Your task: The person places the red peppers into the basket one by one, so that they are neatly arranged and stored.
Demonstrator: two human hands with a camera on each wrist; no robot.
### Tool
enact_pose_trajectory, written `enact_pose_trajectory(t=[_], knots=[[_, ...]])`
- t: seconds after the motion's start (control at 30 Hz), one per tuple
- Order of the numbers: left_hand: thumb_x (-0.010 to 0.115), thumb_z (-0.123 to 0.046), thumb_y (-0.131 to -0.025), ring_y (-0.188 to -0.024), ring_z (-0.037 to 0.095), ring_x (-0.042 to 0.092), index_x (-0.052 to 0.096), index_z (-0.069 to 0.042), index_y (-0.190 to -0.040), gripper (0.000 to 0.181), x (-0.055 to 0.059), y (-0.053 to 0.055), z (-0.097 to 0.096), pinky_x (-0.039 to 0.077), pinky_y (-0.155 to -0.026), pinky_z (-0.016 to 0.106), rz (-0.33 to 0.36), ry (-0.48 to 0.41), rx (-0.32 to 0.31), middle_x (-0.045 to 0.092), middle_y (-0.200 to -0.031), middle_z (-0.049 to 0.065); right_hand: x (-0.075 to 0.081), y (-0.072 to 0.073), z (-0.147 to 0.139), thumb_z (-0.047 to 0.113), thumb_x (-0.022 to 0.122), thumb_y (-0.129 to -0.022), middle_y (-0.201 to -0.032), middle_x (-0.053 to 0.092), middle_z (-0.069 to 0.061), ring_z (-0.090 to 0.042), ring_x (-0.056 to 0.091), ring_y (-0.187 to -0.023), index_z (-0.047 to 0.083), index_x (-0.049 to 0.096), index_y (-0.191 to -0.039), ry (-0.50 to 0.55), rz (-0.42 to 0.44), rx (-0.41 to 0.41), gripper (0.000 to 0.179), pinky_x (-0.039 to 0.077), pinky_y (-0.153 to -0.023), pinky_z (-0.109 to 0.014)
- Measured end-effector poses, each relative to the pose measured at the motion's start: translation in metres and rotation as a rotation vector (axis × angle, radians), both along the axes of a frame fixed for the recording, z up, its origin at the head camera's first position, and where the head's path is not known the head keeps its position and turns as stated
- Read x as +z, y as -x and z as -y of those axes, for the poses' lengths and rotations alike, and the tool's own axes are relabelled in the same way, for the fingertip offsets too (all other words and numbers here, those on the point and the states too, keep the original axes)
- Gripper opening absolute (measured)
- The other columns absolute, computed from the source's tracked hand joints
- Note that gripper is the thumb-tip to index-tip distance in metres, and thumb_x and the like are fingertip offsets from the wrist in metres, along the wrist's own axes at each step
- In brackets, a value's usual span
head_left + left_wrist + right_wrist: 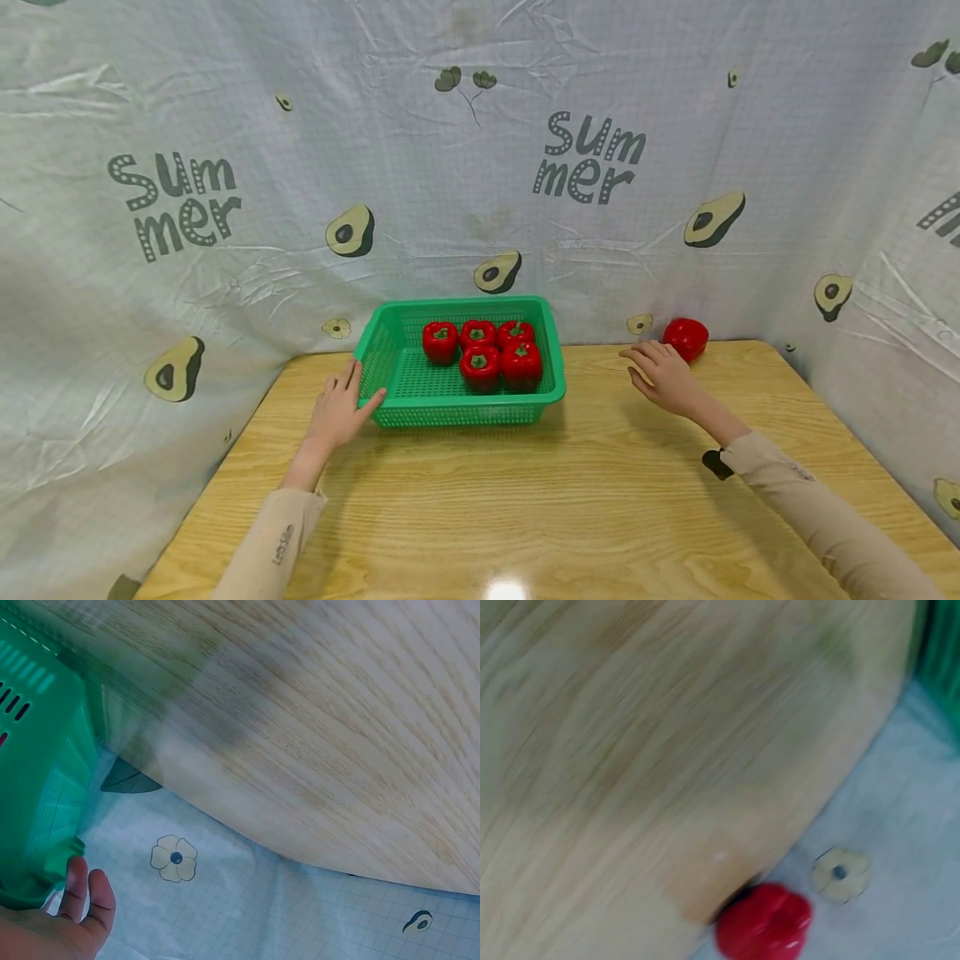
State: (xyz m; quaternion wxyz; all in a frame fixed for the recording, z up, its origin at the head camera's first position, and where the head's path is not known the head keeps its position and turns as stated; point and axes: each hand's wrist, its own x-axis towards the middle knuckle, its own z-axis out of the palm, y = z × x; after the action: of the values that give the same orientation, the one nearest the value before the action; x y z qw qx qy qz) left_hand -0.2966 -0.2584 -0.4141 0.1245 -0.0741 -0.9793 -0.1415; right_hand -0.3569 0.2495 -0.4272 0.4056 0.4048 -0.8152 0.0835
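A green plastic basket (465,400) with slotted walls stands at the back of the table, several red bell peppers (480,367) grouped in its right half. My left hand (337,408) rests at the basket's front left corner, fingers along the left rim and thumb spread over the front rim. In the left wrist view, fingertips (77,874) meet the rim from outside. On the right, my right hand (663,379) is held over the table with loosely extended fingers and nothing in them. Just beyond it lies a single red bell pepper (686,339), also visible in the right wrist view.
The wooden table (480,500) ends at the back against a pale cloth curtain (420,167) printed with avocados and lettering. The curtain also hangs along both sides. A dark object (717,464) shows beneath my right wrist at the sleeve.
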Motion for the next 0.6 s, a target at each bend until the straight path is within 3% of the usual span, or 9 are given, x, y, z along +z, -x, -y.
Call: enact_pose_trajectory(t=[0.07,0.2,0.3,0.47,0.6], knots=[[0.038,-0.047,-0.092,-0.117,0.045,0.033,0.022,0.006,-0.139,0.074,0.000,0.000,0.000,0.036,-0.086,0.055,-0.002,-0.001,-0.001,0.023,-0.144,0.025,-0.002,0.002,-0.009,0.003,0.063,-0.070,-0.088,0.057,-0.012,-0.026,0.050,-0.077,-0.001,0.061,-0.100,0.006,0.003,-0.017,0.030,0.039,-0.065,-0.038],[0.038,-0.048,-0.092,-0.117,0.045,0.033,0.022,0.007,-0.139,0.074,-0.001,-0.001,0.000,0.036,-0.085,0.055,-0.006,0.000,-0.002,0.023,-0.144,0.024,-0.009,0.010,-0.028,0.009,0.053,-0.082,-0.083,0.054,-0.012,-0.026,0.047,-0.074,-0.002,0.059,-0.097,0.030,-0.003,-0.052,0.020,0.036,-0.061,-0.036],[0.039,-0.047,-0.091,-0.116,0.045,0.034,0.023,0.007,-0.139,0.074,-0.001,-0.001,0.000,0.037,-0.085,0.055,-0.010,0.000,-0.002,0.023,-0.144,0.025,-0.014,0.016,-0.040,0.008,0.052,-0.083,-0.080,0.051,-0.012,-0.026,0.046,-0.072,-0.003,0.058,-0.093,0.052,-0.006,-0.075,0.017,0.033,-0.058,-0.035],[0.037,-0.049,-0.091,-0.116,0.045,0.034,0.022,0.007,-0.139,0.075,-0.001,0.000,0.001,0.037,-0.084,0.055,-0.007,0.004,-0.005,0.022,-0.144,0.025,-0.019,0.025,-0.054,-0.003,0.063,-0.068,-0.076,0.049,-0.015,-0.028,0.046,-0.068,-0.006,0.058,-0.088,0.078,0.021,-0.128,0.021,0.038,-0.059,-0.038],[0.036,-0.050,-0.091,-0.116,0.044,0.034,0.021,0.007,-0.139,0.076,-0.002,0.000,0.002,0.037,-0.084,0.055,0.001,0.003,-0.003,0.021,-0.145,0.024,-0.021,0.030,-0.064,-0.004,0.067,-0.067,-0.079,0.050,-0.019,-0.033,0.049,-0.072,-0.008,0.057,-0.090,0.099,0.076,-0.207,0.025,0.042,-0.065,-0.044]])
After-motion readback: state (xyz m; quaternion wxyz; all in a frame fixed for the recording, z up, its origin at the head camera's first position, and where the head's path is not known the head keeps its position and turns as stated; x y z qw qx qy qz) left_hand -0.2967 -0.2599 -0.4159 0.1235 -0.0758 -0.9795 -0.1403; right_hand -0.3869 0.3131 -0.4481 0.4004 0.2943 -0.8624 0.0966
